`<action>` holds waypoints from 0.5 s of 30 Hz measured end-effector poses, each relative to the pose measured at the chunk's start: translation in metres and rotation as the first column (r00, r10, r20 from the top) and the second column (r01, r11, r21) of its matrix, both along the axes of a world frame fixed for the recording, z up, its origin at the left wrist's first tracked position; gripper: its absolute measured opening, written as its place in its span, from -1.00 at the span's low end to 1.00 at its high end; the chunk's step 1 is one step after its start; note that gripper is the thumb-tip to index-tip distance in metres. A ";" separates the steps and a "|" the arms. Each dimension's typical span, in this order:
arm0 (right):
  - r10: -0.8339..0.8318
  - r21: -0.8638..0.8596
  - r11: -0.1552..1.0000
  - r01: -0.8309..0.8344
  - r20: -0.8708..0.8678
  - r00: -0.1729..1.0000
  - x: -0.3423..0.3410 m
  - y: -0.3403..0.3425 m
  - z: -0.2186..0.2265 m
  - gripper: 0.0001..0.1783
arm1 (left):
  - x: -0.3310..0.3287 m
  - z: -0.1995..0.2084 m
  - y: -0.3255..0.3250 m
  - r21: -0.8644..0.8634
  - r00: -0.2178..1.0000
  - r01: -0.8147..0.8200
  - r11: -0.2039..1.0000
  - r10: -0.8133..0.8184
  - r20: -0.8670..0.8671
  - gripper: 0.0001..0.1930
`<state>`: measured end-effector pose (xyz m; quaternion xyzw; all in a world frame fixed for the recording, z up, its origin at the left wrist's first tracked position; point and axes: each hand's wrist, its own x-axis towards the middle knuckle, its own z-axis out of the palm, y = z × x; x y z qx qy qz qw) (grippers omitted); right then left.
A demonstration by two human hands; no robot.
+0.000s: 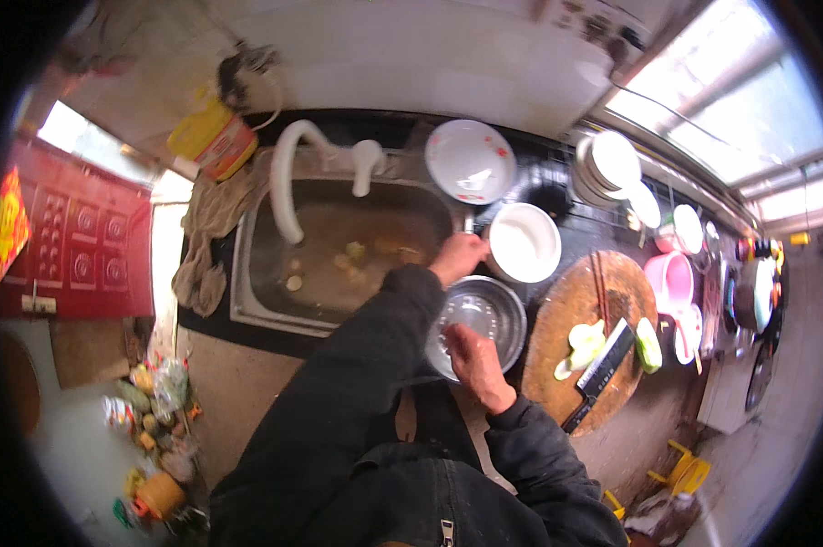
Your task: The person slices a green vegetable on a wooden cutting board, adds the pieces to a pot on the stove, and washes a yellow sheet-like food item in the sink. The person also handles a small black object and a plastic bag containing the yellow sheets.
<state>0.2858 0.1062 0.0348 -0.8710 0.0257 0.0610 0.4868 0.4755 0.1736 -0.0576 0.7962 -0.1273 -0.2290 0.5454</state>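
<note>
My left hand [460,259] is at the left rim of a deep white bowl [527,243], its fingers closed against the edge. The bowl stands on the dark counter, right of the sink, with nothing visible in it. Just in front of it is a shiny metal basin [514,321] with light spots across its bottom. Over the basin's near part hangs my right hand [480,365], fingers extended and slightly bent, holding nothing that I can see. To the right, a round wooden chopping board [553,342] carries a cleaver [603,369], chopsticks [597,283] and pale green vegetable pieces [648,346].
Left lies a steel sink [247,273] with murky water and floating scraps, under a white faucet [288,182]. A white plate [471,161] leans behind the bowl. Stacked bowls [612,162], a pink container [670,281] and a pot [754,294] stand farther right. A yellow jug [213,137] is back left.
</note>
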 end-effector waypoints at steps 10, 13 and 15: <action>0.594 -0.421 0.583 -0.695 -0.364 0.718 0.108 0.138 -0.086 -0.81 | -0.047 0.061 0.201 -0.070 0.797 -0.601 0.796 0.603 0.024 -0.77; 0.708 -0.366 0.377 -0.851 -0.478 0.520 0.138 0.171 -0.151 -0.71 | -0.115 0.077 0.278 -0.348 0.548 -0.807 0.478 0.825 -0.139 -0.88; 0.739 -0.321 0.345 -0.882 -0.487 0.466 0.156 0.186 -0.205 -0.63 | -0.162 0.078 0.317 -0.205 0.471 -0.868 0.451 0.880 -0.061 -0.92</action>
